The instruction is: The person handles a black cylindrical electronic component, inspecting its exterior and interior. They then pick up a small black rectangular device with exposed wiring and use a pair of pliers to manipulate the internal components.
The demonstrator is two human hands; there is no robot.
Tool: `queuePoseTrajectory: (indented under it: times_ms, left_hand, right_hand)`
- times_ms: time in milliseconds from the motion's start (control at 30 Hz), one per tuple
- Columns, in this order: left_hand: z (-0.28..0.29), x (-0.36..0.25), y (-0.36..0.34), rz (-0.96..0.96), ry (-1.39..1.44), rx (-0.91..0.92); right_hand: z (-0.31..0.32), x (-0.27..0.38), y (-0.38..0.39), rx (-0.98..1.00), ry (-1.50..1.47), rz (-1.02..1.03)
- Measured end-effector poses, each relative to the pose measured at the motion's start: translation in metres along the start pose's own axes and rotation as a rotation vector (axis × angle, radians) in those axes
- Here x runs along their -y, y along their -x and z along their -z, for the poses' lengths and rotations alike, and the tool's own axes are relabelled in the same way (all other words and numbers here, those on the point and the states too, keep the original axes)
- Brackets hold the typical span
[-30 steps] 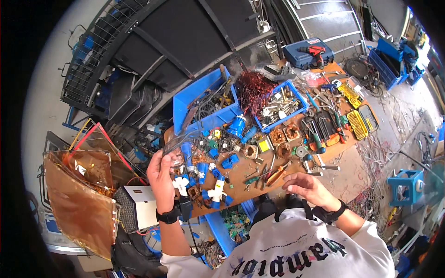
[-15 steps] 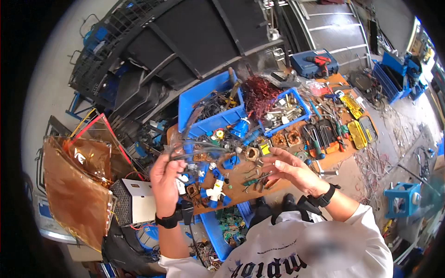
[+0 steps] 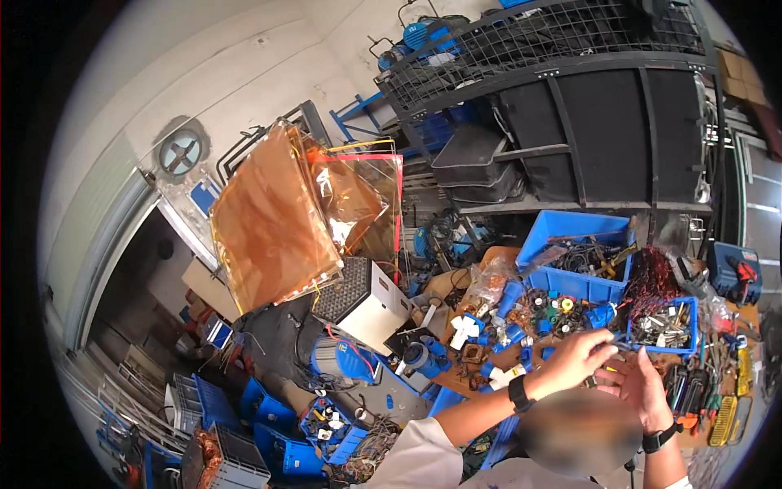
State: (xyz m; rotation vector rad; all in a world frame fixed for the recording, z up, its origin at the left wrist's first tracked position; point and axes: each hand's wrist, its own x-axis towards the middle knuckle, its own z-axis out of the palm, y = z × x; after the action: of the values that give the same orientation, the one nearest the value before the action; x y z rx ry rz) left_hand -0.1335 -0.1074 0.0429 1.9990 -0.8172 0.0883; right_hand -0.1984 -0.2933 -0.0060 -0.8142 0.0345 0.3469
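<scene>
My left hand point(image 3: 574, 361) is raised over the workbench, its fingers curled and thumb pressed toward them; what lies in the pinch is too small to make out. Close beside it on the right is my right hand point(image 3: 643, 393), palm turned inward, fingers apart, with nothing plainly held. Both wrists wear black bands. Just beyond the hands is a shallow blue tray point(image 3: 694, 328) of metal pieces. White and blue pipe fittings point(image 3: 507, 376) lie on the bench left of my left hand.
A blue bin point(image 3: 542, 236) of dark cables and a heap of dark red wire point(image 3: 654, 277) stand at the back. Hand tools point(image 3: 688, 395) lie at the right. A white cabinet point(image 3: 371, 314), brown film sheets point(image 3: 273, 228) and blue crates point(image 3: 285, 448) occupy the left.
The view has swung left, showing the doorway and wall fan. My hands have come closer together. The dark cables seen in my left hand before no longer show clearly.
</scene>
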Motion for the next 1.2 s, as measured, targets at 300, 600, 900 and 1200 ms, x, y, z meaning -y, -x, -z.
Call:
queuePoseTrajectory:
  times_ms: [300, 600, 900, 1200]
  left_hand:
    - [-0.033, -0.012, 0.008, -0.106, -0.109, -0.126]
    - [-0.020, -0.026, 0.002, -0.222, -0.021, 0.056]
    - [0.002, 0.080, 0.019, 0.278, 0.094, -0.021]
    - [-0.024, 0.089, 0.008, 0.390, 0.270, 0.364]
  right_hand:
    - [-0.024, 0.024, 0.000, -0.095, 0.006, 0.029]
    - [-0.013, 0.063, 0.004, -0.075, 0.284, 0.166]
    - [-0.031, 0.121, 0.038, -0.022, 0.459, 0.268]
    - [-0.030, 0.141, 0.045, 0.072, 0.455, 0.383]
